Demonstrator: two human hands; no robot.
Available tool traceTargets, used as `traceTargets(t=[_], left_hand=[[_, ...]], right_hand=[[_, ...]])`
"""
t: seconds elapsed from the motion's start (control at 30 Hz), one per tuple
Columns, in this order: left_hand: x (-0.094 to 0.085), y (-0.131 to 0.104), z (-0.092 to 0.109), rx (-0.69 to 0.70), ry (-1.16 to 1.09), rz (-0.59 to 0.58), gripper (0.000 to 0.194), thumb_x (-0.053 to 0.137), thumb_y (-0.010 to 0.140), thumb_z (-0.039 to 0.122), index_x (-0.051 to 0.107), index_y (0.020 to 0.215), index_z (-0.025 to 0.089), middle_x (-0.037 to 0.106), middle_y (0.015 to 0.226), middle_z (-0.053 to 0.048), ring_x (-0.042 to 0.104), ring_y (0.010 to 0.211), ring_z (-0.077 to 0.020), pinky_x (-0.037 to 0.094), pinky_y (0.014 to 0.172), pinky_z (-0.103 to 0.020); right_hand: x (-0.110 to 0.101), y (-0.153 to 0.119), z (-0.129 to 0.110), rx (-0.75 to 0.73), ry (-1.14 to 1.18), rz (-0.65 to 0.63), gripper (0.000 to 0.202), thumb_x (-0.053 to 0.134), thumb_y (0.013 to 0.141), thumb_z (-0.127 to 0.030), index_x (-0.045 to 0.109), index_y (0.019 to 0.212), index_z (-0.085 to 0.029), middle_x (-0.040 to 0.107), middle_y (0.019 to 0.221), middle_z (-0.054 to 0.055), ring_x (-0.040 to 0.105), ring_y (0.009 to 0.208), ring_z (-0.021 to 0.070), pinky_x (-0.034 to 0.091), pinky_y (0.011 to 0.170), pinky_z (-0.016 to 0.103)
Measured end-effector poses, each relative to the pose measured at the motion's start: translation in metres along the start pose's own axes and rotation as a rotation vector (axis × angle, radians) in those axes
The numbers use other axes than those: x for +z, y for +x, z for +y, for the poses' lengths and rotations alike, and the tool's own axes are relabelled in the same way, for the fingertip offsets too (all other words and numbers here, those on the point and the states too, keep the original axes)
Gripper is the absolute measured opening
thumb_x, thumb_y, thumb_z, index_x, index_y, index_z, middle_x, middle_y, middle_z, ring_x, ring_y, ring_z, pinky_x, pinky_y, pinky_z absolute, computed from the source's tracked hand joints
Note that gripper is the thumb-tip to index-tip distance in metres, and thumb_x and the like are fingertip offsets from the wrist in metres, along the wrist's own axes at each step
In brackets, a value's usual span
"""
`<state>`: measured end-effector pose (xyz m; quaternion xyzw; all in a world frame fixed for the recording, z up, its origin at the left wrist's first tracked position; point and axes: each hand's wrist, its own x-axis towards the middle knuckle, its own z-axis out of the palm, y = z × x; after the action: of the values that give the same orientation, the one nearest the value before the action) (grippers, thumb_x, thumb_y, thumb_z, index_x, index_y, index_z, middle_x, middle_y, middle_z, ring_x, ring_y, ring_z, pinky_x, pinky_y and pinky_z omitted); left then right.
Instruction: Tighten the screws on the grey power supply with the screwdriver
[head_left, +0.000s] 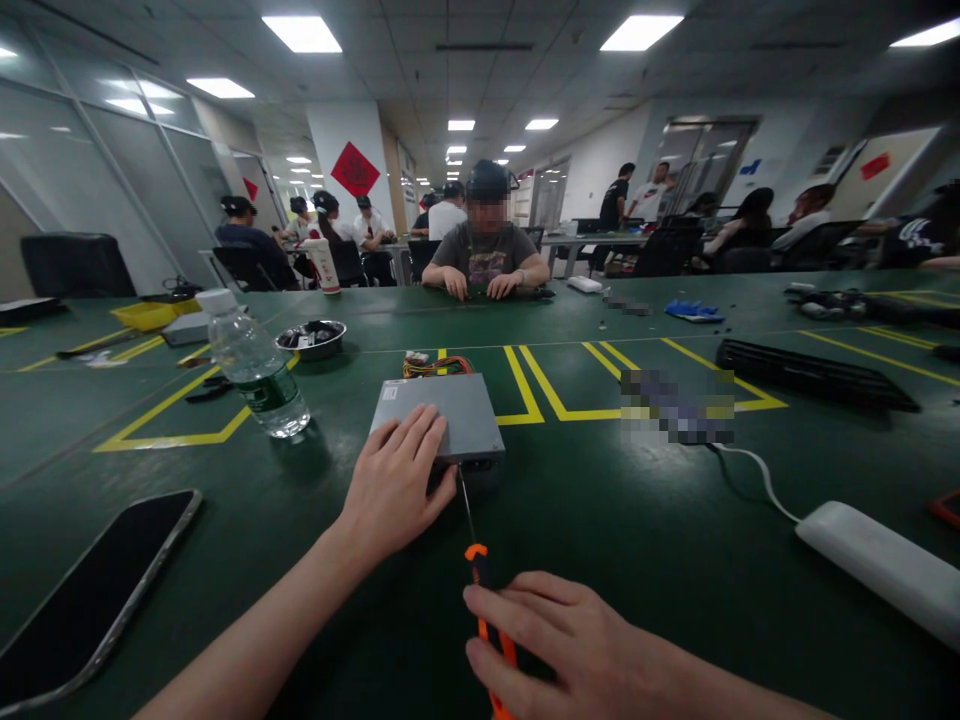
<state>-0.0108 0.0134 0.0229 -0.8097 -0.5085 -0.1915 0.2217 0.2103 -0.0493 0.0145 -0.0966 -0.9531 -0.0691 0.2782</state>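
Note:
A grey metal box (472, 410) with a bundle of coloured cables (442, 366) behind it lies on the green table. My left hand (401, 480) rests on its top left part, fingers flat and close together, thumb at the front edge. My right hand (555, 640) is wrapped round the orange and black handle of a screwdriver (469, 510). The screwdriver's shaft points away from me, and its tip meets the front face of the box near my left thumb. What the tip touches is too small to make out.
A water bottle (259, 370) and a metal bowl (311, 338) of small parts stand left of the box. A phone (97, 600) lies at the near left. A white power strip (877, 560) is at right, a black part (814, 375) beyond. A person (487, 245) sits opposite.

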Motion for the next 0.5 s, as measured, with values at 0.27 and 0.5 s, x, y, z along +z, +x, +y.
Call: traceTargets(t=[0.27,0.5], left_hand=[[0.000,0.000,0.000,-0.002,-0.006,-0.009,0.047,0.041,0.085,0.039,0.046,0.125,0.014,0.045,0.136,-0.013,0.043,0.125,-0.0255,0.036,0.101,-0.045],[0.000,0.000,-0.001,0.005,0.009,-0.013,0.048,0.041,0.086,0.040,0.046,0.125,0.014,0.046,0.136,-0.012,0.043,0.125,-0.0251,0.037,0.101,-0.044]], right_hand=[[0.004,-0.004,0.001,-0.005,-0.003,0.008,0.021,0.045,0.093,-0.025,0.053,0.103,-0.009,0.062,0.110,0.017,0.063,0.091,0.0183,0.050,0.080,0.030],[-0.019,-0.004,0.005,-0.043,-0.020,0.165,0.029,0.029,0.096,-0.012,0.059,0.095,-0.013,0.068,0.090,0.008,0.064,0.067,0.0112,0.050,0.071,0.023]])
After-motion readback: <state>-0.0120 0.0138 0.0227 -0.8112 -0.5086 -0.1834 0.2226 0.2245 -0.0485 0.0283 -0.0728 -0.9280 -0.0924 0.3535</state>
